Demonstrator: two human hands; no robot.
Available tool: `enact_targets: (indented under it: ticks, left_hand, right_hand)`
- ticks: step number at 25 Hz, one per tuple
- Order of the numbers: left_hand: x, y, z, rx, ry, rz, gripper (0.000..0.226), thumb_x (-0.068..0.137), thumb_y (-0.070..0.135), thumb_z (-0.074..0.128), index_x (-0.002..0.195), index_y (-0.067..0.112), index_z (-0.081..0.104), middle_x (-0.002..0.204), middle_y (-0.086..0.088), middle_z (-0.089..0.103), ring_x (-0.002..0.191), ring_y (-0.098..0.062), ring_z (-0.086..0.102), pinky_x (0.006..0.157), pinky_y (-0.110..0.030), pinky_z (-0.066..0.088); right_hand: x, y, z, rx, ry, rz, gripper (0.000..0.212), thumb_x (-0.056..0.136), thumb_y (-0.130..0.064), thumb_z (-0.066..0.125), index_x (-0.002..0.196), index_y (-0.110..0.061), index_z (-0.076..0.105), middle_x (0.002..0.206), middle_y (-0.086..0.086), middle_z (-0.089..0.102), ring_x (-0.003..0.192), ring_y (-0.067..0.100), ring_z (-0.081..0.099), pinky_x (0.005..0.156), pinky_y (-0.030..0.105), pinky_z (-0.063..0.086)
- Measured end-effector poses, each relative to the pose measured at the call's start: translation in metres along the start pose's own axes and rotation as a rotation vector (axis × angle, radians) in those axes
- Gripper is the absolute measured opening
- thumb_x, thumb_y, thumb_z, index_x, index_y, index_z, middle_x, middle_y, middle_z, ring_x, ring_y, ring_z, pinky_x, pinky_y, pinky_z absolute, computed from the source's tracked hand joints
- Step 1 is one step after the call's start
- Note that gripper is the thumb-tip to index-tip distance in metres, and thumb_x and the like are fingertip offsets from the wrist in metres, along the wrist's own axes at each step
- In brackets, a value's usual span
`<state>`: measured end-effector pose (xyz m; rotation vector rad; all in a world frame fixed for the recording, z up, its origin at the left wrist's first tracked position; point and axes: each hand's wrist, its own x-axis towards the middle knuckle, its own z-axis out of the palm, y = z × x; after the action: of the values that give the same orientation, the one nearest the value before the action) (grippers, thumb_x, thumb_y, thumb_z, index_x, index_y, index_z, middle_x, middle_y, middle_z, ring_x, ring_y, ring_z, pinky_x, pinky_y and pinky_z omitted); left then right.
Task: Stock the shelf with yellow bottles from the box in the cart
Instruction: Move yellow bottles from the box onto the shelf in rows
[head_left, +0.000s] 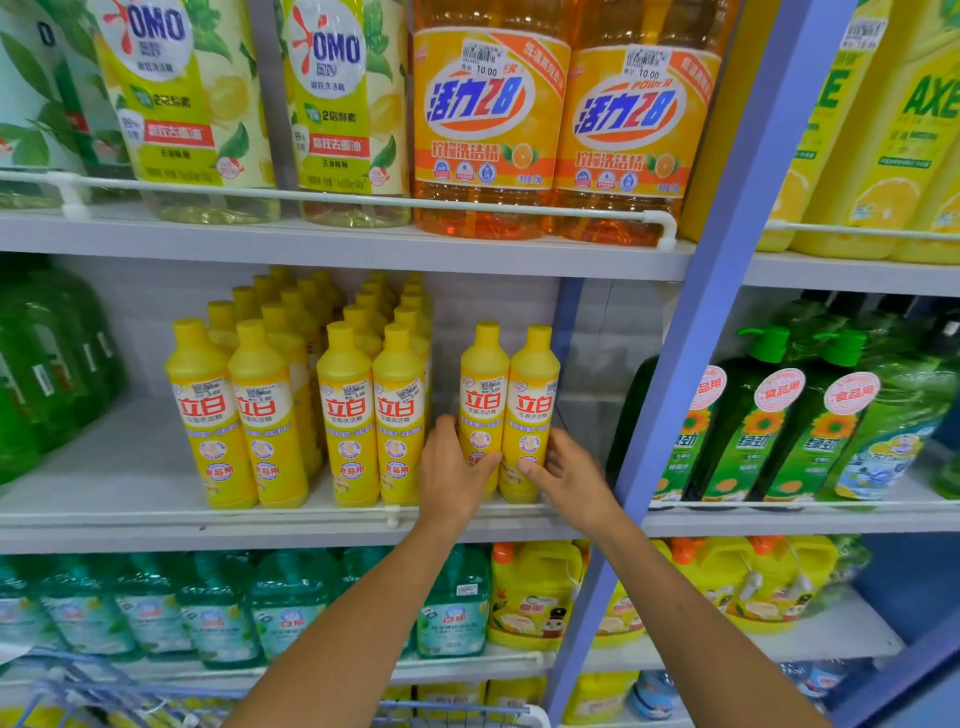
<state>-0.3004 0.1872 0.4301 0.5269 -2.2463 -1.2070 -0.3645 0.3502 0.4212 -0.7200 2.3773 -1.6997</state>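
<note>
Two yellow bottles with red-and-white labels stand upright side by side at the right end of the middle shelf (156, 478). My left hand (452, 473) wraps the lower part of the left bottle (483, 384). My right hand (569, 475) grips the lower part of the right bottle (532, 389). Further left on the same shelf stand several rows of the same yellow bottles (291, 405), with a small gap between them and the two I hold. The box is not in view.
A thin white rail (208, 512) runs along the shelf's front edge. A blue upright post (691, 364) borders the bay on the right, with green bottles (779, 426) beyond it. Orange bottles (488, 130) sit on the shelf above. The blue cart rim (457, 706) shows at the bottom.
</note>
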Motion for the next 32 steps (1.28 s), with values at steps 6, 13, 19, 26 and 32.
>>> enact_targets:
  ticks: [6,13,19,26,32]
  left_hand:
    - [-0.002,-0.013,0.012,0.019,0.024,-0.001,0.047,0.077,0.031,0.083,0.115,0.017,0.059,0.112,-0.004,0.066,0.104,-0.022,0.065,0.089,-0.042,0.057]
    - [0.024,-0.011,0.029,0.066,0.070,-0.041,0.041,0.085,0.028,0.078,0.117,0.011,0.059,0.116,-0.010,0.069,0.107,-0.029,0.067,0.091,-0.043,0.056]
    - [0.083,-0.022,0.062,0.014,0.095,-0.131,0.058,0.090,0.029,0.073,0.137,0.005,0.048,0.133,-0.017,0.063,0.120,-0.038,0.061,0.098,-0.047,0.051]
    - [0.132,-0.051,0.095,-0.045,0.169,-0.058,0.054,0.090,0.031,0.071,0.132,0.004,0.050,0.125,-0.018,0.066,0.112,-0.038,0.064,0.092,-0.051,0.053]
    - [0.141,-0.059,0.108,-0.075,0.261,0.000,0.052,0.092,0.026,0.071,0.135,0.004,0.052,0.131,-0.016,0.063,0.116,-0.035,0.062,0.095,-0.039,0.049]
  right_hand:
    - [0.002,0.003,0.018,-0.184,0.262,0.024,0.057,0.075,-0.042,0.086,0.120,-0.020,0.060,0.114,-0.006,0.072,0.101,0.008,0.069,0.088,0.032,0.059]
    - [0.046,0.007,0.022,-0.263,0.233,0.054,0.045,0.079,-0.041,0.083,0.115,-0.020,0.066,0.111,0.000,0.074,0.097,0.017,0.070,0.087,0.035,0.058]
    - [0.108,0.031,0.028,-0.044,0.218,0.063,0.067,0.062,-0.058,0.080,0.119,-0.026,0.066,0.112,-0.004,0.075,0.098,0.018,0.072,0.088,0.045,0.060]
    - [0.158,0.062,0.046,0.037,0.347,-0.011,0.058,0.060,-0.060,0.081,0.106,-0.028,0.066,0.102,-0.008,0.076,0.091,0.012,0.073,0.081,0.045,0.061]
    - [0.181,0.077,0.054,0.075,0.321,0.028,0.058,0.050,-0.067,0.079,0.097,-0.037,0.065,0.102,-0.008,0.077,0.089,0.007,0.073,0.085,0.042,0.061]
